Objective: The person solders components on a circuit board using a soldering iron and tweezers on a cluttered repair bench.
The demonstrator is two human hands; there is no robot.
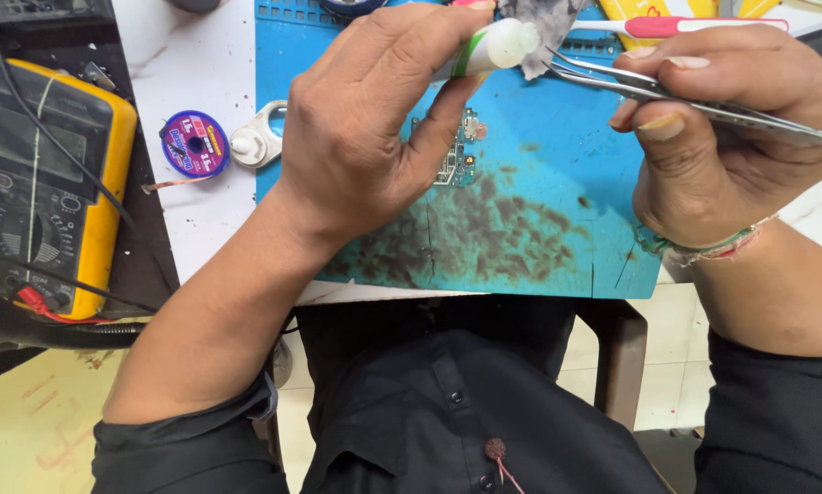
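My left hand (365, 119) grips a small white tube with a green band (492, 48), its nozzle end pointing right. My right hand (731, 128) pinches metal tweezers (631, 87) whose tips reach toward the tube's end. Below the left thumb a small circuit board (457, 155) lies on the blue work mat (557, 229), partly hidden by my fingers. The mat is stained dark near its front half.
A yellow multimeter (49, 183) with red and black leads sits at the left. A purple spool of wick (194, 144) and a white round holder (255, 142) lie on the white tabletop. A pink-handled tool (686, 26) rests at the mat's far edge.
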